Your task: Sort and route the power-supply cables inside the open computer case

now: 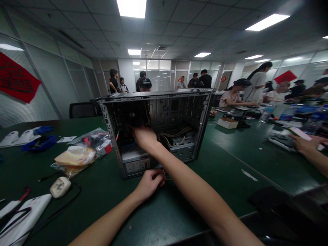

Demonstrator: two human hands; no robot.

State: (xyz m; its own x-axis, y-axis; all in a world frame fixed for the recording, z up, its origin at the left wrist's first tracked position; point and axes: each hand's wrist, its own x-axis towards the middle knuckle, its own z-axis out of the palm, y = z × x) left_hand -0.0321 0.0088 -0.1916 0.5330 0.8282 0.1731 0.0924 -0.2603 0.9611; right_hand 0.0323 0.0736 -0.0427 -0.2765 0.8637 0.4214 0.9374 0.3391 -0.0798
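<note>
An open computer case (205, 130) stands upright on the table, its bare side facing me. My right hand (146, 138) reaches into its left part, near the dark parts there; the fingertips are lost in shadow, so what they touch is hidden. Low in front of the case is my left hand (151, 181), with curled fingers resting at the table. A thin orange wire (167, 176) shows at its fingertips, partly behind my right forearm. Pale cables (179, 133) lie inside the case, to the right of my right hand.
Left of the case lie plastic bags of parts (74, 157), a blue tray (38, 143), a whitish palm-sized object (60, 187) and black cords. To the right are a small open box (227, 123), bottles (267, 112) and another person's hands (304, 143). People sit and stand beyond.
</note>
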